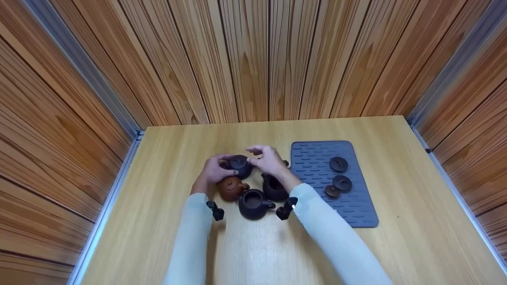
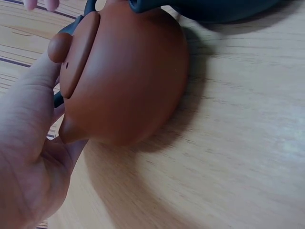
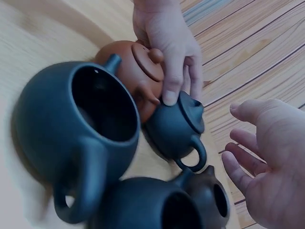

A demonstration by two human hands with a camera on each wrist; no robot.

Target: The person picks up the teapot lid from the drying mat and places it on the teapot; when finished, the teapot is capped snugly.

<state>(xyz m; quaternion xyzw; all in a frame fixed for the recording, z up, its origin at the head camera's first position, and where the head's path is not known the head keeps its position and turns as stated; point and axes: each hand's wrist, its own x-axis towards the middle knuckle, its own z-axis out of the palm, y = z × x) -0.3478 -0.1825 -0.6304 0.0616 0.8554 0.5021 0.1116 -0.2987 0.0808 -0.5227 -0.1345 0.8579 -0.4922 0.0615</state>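
Observation:
My left hand (image 1: 218, 171) grips a dark lidded teapot (image 1: 242, 169), its thumb pressed on the near side of the body. In the right wrist view this teapot (image 3: 171, 129) has its lid seated and its handle toward my right hand (image 3: 274, 157). That hand is apart from it, fingers loosely spread and holding nothing. A reddish-brown lidded teapot (image 1: 229, 188) stands just in front of the left hand. Two dark lidless teapots, one nearer (image 1: 253, 204) and one under the right wrist (image 1: 273, 190), stand close by. The right hand mostly hides a small dark-brown lidless teapot (image 3: 209, 198) in the head view.
On the right lies a grey textured mat (image 1: 313, 158). Two larger dark lids (image 1: 338, 164) and a small brown lid (image 1: 332, 192) rest on it. The teapots crowd together left of the mat. Wood-panelled walls (image 1: 253, 59) border the table (image 1: 130, 237).

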